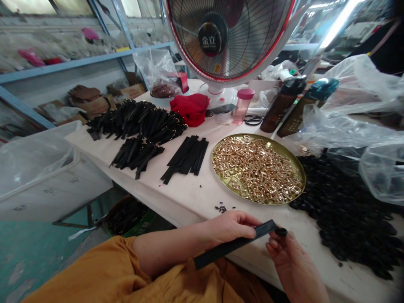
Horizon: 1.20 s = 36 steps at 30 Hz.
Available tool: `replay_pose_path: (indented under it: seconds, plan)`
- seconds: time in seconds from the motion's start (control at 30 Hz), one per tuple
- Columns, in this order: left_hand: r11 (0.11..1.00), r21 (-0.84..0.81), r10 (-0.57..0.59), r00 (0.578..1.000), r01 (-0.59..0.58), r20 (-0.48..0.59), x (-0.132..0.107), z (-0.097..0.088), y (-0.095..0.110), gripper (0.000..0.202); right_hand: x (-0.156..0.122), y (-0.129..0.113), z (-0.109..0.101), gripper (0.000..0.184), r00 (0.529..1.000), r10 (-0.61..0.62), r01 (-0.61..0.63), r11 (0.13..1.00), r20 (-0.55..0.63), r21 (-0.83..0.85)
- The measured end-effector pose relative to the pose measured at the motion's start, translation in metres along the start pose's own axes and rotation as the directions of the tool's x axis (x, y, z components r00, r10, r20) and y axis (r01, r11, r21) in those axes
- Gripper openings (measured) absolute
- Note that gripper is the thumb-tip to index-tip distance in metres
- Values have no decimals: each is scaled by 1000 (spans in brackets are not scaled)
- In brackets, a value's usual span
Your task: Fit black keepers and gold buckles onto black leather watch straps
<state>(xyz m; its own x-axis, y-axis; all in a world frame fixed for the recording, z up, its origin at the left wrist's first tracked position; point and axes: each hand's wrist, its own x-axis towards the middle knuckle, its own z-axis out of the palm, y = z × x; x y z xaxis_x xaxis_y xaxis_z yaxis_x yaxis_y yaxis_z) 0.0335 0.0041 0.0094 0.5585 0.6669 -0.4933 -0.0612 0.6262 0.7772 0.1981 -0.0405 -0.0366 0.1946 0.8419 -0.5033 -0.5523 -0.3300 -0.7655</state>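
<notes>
My left hand [241, 225] is closed on a flat black strap [221, 250], thumb on top, near the strap's far end. The rest of the strap slants down towards my lap. In my right hand [292, 254] a small black ring [280, 231] is pinched between thumb and fingers, right at the strap's end. Whether the ring touches the strap or goes around it I cannot tell. Beyond my hands stands a round gold tray [217, 179] full of small gold-coloured metal buckles [255, 168]. A big heap of black rings [344, 214] spreads to the right.
Loose black straps [189, 155] lie left of the tray, beside piles of straps with gold buckles [135, 122]. Behind stand a fan [217, 42], a red cloth [189, 108], a pink-lidded bottle [243, 107], scissors [253, 120] and spray cans [280, 103]. A white bin [57, 181] is left.
</notes>
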Motion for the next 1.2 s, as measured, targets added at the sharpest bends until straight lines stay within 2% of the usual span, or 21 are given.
replay_pose_path:
  seconds: [0.17, 0.27, 0.33, 0.4, 0.5, 0.57, 0.63, 0.7, 0.77, 0.9, 0.97, 1.03, 1.13, 1.2]
  plan:
    - [995, 88, 32, 999, -35, 31, 2, -2, -10, 36, 4, 5, -4, 28, 1000, 7, -9, 998, -29, -64]
    - [967, 255, 14, 999, -21, 31, 3, -6, -14, 35, 3, 7, -4, 29, 1000, 2, -5, 995, -31, -103]
    - [907, 420, -14, 999, -1, 33, 3, -8, -12, 30, 1, 7, -5, 31, 1000, 6, -6, 982, 0, -187]
    - [785, 617, 19, 999, -45, 48, 3, -10, -9, 25, 0, 8, -6, 34, 1000, -7, 15, 956, 27, -293]
    - [502, 848, 137, 983, -172, 119, 4, -11, -4, 25, -1, 8, -6, 37, 996, -77, 93, 887, 53, -453]
    - [345, 915, 170, 973, -208, 157, 4, -11, -1, 26, -1, 7, -7, 40, 985, -152, 171, 793, 82, -585]
    - [275, 937, 169, 970, -215, 173, 3, -12, 1, 26, -1, 5, -7, 42, 966, -225, 247, 665, 126, -705]
    - [281, 935, 146, 973, -215, 180, 1, -12, 5, 25, -1, 4, -9, 43, 947, -266, 305, 567, 180, -765]
    - [318, 927, 111, 979, -199, 172, 1, -13, 8, 23, 0, 1, -10, 43, 936, -273, 338, 526, 221, -780]
    - [507, 859, 13, 997, -74, 78, 1, -13, 9, 24, 2, -4, -10, 42, 939, -241, 340, 528, 247, -778]
    - [551, 832, 25, 998, -64, 60, 0, -12, 7, 25, 3, -4, -10, 43, 941, -228, 335, 540, 249, -772]
    - [465, 878, 107, 992, -113, 71, -2, -11, 4, 24, 3, -1, -10, 40, 940, -227, 339, 545, 254, -767]
    - [251, 954, 194, 974, -164, 116, -6, -10, 1, 24, 1, 5, -13, 34, 932, -208, 361, 528, 296, -769]
    - [194, 964, 199, 970, -179, 140, -7, -10, 0, 24, 1, 8, -15, 33, 931, -188, 365, 531, 314, -764]
